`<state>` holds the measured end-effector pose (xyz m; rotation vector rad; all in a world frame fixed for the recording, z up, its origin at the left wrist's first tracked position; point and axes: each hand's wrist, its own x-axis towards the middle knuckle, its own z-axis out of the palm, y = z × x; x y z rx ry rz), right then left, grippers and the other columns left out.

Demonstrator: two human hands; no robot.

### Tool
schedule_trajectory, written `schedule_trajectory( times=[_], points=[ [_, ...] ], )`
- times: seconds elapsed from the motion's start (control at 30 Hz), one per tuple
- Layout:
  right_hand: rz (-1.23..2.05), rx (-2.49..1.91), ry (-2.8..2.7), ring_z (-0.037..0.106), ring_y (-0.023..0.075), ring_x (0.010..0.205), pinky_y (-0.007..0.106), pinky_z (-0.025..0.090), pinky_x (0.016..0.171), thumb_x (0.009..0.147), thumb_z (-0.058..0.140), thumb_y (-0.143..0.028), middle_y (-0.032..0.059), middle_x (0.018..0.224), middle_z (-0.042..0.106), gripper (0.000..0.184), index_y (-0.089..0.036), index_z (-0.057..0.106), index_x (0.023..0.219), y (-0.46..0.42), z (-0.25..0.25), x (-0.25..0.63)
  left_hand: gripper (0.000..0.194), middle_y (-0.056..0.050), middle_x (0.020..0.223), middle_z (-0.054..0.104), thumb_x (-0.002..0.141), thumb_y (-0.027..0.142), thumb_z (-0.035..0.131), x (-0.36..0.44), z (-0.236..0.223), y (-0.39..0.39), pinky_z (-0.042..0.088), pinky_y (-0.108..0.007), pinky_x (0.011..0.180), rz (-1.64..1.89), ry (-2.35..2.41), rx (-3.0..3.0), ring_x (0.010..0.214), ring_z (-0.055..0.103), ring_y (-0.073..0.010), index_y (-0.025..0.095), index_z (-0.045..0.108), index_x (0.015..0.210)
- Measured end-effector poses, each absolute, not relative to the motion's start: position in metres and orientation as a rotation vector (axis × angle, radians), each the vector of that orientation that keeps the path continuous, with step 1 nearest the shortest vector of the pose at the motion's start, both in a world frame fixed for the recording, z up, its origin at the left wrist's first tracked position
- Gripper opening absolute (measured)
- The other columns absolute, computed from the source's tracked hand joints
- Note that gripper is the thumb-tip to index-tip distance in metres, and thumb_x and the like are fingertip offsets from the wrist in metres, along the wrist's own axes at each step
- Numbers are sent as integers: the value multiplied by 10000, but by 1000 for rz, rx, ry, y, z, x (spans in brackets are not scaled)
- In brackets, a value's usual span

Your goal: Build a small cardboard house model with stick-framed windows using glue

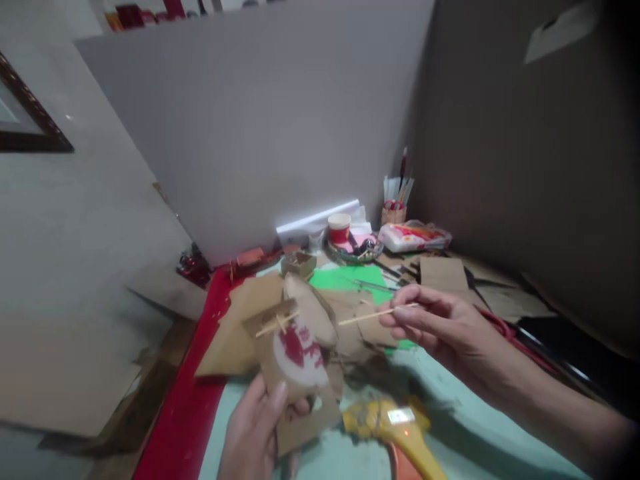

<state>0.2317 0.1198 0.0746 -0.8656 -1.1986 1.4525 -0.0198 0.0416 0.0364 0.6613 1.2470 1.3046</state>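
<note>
My left hand (255, 427) grips a cut cardboard piece (305, 400) bearing a white circle with a red print. Thin wooden sticks (273, 325) lie crossed at the top of that piece. A thin wooden stick (363, 318) is pinched between the thumb and fingers of my right hand (425, 317), its free end pointing left toward the cardboard. Below the hands, a yellow glue gun (383, 420) with a small red light rests on the pale green table cover (480, 427). Behind the held piece is a rounded cardboard shape (310, 307).
Cardboard sheets (235, 320) lie at the left and more cardboard (443, 273) at the right. Along the back are a red and white cup (339, 229), a holder with scissors (393, 212) and a plastic packet (415, 236). Grey panels (280, 120) stand behind the table.
</note>
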Motion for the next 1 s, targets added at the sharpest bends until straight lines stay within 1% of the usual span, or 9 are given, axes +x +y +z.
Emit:
schedule_trajectory(
  times=[0.07,0.2,0.3,0.4,0.47,0.53,0.67,0.83,1.0],
  points=[
    [1575,-868,-1154,673,98,685,173,532,647,848,873,-402,-3,794,756,244,-218,713,839,100,65,234,495,-42,675,736,701,450,919,-15,36,41,424,-161,342,1314,1196,657,521,608,-132,124,744,1029],
    [1703,-850,-1164,606,89,603,172,469,563,858,863,-410,0,739,726,266,-200,709,805,84,50,234,431,-60,717,748,797,363,846,-1,40,36,441,-152,362,1277,1170,660,535,609,-122,97,736,1118],
    [1722,-845,-1180,581,93,599,180,447,557,848,871,-404,-11,718,711,249,-211,718,810,80,41,234,378,-54,706,734,848,344,800,10,44,33,465,-177,375,1254,1145,677,536,612,-134,98,733,1127],
    [1698,-887,-1234,577,96,631,186,441,586,836,880,-394,-16,729,704,239,-213,730,791,76,33,234,292,-52,762,742,894,311,753,17,45,33,505,-207,401,1241,1141,705,561,615,-144,125,729,1118],
    [1663,-926,-1283,580,111,654,208,448,596,848,859,-432,-5,772,708,255,-218,734,788,73,30,234,245,-60,798,752,918,308,723,18,45,35,532,-218,432,1222,1166,726,607,640,-156,135,726,1092],
    [1625,-964,-1311,600,138,693,236,461,608,864,826,-476,9,819,711,273,-230,734,791,72,28,233,220,-62,792,757,934,322,700,19,44,36,546,-228,446,1176,1197,742,582,644,-155,142,713,1060],
    [1555,-999,-1359,633,176,780,264,494,658,857,819,-474,13,853,679,290,-233,710,740,71,26,230,289,-83,855,790,939,331,688,21,42,35,551,-249,429,1108,1235,733,473,632,-141,134,672,1149],
    [1572,-979,-1316,619,160,763,250,510,640,875,810,-462,5,895,638,303,-230,686,724,69,24,225,404,-132,1039,808,926,349,712,22,45,33,581,-261,466,1058,1238,727,534,667,-143,122,672,1258],
    [1633,-989,-1287,624,139,743,219,527,640,884,813,-445,-5,903,659,260,-242,700,768,64,22,227,431,-141,1000,816,947,337,674,22,50,31,566,-286,486,1045,1243,720,540,695,-173,113,634,1313]
  ],
)
